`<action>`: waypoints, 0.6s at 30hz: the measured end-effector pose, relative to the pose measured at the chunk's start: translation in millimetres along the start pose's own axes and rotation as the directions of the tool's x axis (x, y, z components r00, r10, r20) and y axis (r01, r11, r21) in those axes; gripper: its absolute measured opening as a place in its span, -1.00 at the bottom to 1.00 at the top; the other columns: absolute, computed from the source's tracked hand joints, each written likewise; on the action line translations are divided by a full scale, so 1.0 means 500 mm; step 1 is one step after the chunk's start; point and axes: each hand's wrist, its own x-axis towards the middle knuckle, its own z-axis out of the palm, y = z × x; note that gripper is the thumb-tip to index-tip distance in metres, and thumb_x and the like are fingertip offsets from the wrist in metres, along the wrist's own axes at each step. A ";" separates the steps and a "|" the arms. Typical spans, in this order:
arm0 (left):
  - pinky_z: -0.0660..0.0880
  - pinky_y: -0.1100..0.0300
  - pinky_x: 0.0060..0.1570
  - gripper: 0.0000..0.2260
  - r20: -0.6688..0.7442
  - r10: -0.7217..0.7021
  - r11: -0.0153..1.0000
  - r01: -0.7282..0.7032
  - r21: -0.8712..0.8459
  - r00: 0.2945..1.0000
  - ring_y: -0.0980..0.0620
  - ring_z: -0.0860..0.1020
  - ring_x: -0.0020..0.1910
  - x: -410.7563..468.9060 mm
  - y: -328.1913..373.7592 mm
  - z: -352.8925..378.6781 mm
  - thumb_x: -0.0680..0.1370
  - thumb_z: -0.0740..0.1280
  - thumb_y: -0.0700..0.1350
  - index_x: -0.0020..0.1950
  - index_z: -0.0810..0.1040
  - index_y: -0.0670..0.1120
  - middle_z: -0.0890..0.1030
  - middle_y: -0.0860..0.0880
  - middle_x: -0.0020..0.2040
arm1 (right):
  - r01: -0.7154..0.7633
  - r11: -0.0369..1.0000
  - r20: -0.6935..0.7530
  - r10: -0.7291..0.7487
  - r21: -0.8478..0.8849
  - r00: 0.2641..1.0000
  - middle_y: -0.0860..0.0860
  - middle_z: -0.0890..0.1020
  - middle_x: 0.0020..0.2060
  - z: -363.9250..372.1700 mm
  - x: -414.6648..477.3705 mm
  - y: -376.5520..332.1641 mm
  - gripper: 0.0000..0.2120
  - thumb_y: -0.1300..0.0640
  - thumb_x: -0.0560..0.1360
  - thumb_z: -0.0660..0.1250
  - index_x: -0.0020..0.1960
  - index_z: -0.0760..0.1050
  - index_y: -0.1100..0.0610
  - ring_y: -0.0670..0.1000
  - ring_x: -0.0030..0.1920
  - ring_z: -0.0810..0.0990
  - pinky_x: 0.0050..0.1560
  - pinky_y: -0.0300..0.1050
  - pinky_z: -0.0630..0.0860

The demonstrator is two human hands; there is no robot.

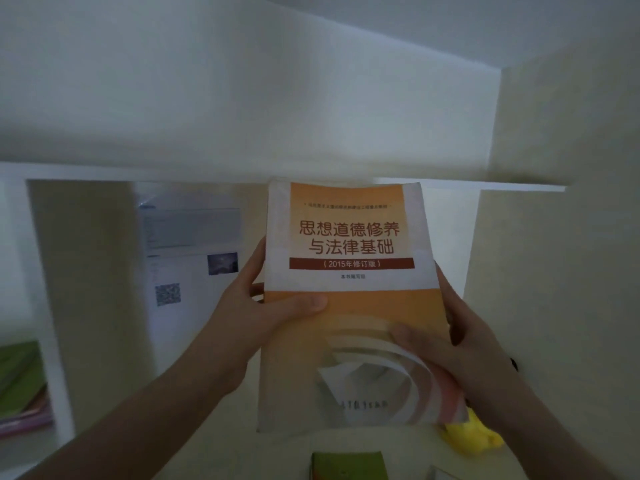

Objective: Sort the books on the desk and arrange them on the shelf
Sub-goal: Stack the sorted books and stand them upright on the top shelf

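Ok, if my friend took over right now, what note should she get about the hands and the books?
Left hand: grips the left edge of the orange-and-white paperback book, thumb on the cover.
Right hand: grips its right edge the same way.
The book is held up, cover facing you, in front of the white shelf.
Done: some green and pink books already lie in the left compartment.
Left: shelve this one; a green book waits on the desk below.

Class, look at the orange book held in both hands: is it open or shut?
Shut. The orange book shows its whole front cover with the title, no inside pages; the left hand and right hand grip its edges.
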 end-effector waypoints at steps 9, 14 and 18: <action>0.63 0.01 -0.11 -0.17 -0.001 0.118 0.993 -0.118 0.020 0.993 0.01 0.63 0.06 -0.020 0.089 -0.081 0.12 0.66 -0.07 0.31 0.43 0.31 0.65 0.08 0.09 | 0.114 0.993 0.038 -0.114 -0.019 0.993 -0.23 0.64 0.07 0.073 0.022 -0.085 -0.31 0.09 0.36 0.48 0.38 0.31 -0.31 -0.11 0.01 0.67 -0.17 -0.21 0.63; 0.63 0.03 -0.11 -0.25 0.008 0.193 0.980 -0.193 0.053 0.981 0.02 0.64 0.05 -0.026 0.139 -0.124 0.15 0.62 -0.09 0.27 0.47 0.30 0.65 0.10 0.07 | 0.184 0.982 0.085 -0.186 0.037 0.979 -0.17 0.65 0.09 0.107 0.046 -0.119 -0.32 0.09 0.38 0.52 0.40 0.33 -0.25 -0.06 0.02 0.68 -0.17 -0.20 0.63; 0.64 0.04 -0.16 -0.24 -0.024 0.250 0.965 -0.247 0.086 0.968 0.01 0.63 0.05 -0.041 0.182 -0.147 0.13 0.57 -0.07 0.27 0.46 0.31 0.65 0.10 0.06 | 0.237 0.968 0.116 -0.246 0.080 0.962 -0.15 0.65 0.10 0.134 0.069 -0.143 -0.29 0.10 0.34 0.55 0.39 0.35 -0.24 -0.04 0.02 0.68 -0.17 -0.19 0.63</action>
